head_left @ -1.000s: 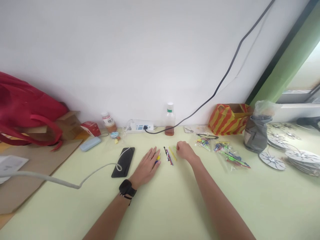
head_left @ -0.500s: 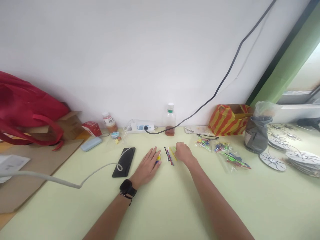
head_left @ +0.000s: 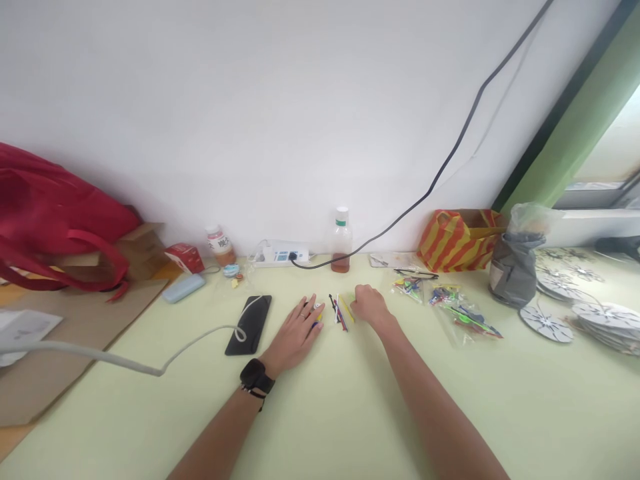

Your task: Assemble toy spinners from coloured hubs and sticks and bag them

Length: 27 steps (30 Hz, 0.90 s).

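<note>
My left hand (head_left: 295, 331) lies palm down on the pale green table, its fingers stretched out. Small coloured pieces (head_left: 318, 319), yellow, blue and white, show between and beside its fingertips, and the rest of them is covered. Just right of it, several thin plastic sticks (head_left: 341, 316) in black, white, red and blue lie side by side. A yellow stick (head_left: 347, 309) slants between these and my right hand (head_left: 371, 307). That hand is closed, knuckles up, close to the stick's edge. Its fingertips are hidden, so I cannot tell what is in them.
A black phone (head_left: 249, 325) with a cable lies left of my left hand. Behind are a power strip (head_left: 280, 254) and a bottle (head_left: 342, 241). To the right lie plastic bags of coloured parts (head_left: 465, 319), a striped bag (head_left: 457, 240) and white discs (head_left: 544, 324).
My left fingers have shifted slightly over the small pieces, and bits of white and black now show between them. My right hand has moved very slightly to the right, still closed.
</note>
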Motion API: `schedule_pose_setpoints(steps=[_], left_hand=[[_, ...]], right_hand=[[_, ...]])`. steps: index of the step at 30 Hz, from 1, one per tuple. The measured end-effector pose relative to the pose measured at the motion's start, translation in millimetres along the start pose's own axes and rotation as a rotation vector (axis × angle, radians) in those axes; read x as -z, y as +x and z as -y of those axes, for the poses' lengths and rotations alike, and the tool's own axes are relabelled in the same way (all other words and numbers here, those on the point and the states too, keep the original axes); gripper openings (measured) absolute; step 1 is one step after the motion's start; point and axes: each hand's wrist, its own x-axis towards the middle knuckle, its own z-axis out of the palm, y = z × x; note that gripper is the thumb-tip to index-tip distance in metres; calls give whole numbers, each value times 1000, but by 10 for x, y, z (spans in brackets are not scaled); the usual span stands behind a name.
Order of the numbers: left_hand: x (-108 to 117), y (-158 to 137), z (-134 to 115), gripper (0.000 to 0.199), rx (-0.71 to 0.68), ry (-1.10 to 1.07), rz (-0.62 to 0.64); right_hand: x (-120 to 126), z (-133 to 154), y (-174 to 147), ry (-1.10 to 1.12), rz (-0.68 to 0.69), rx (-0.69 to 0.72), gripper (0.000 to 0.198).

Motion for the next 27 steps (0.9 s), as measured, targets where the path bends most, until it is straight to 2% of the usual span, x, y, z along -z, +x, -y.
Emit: schedule_pose_setpoints(steps=[3,7,14,17,21,27], left_hand=[[-7,-1,6,53,-15,-9,-21],[-22,-2,16,54,-10,-7,-19],[-54,-5,47,53,-31,-12,-54],[-47,-4,39,53,-23,-4,-44],[-42,-4,32,53,-25,-2,-41],[-61,-3,45,53,-25,-6,-51]], right_hand=[[9,25,-5,-2,-16,-3,19],[15,-1,-9,43,4,60,13],[-13,-49,9,145,13,135,15],[-57,30,1,168,-2,141,10],[-133,187,-35,176,-36,166,22],[-218,334,-103,188,-15,226,15]])
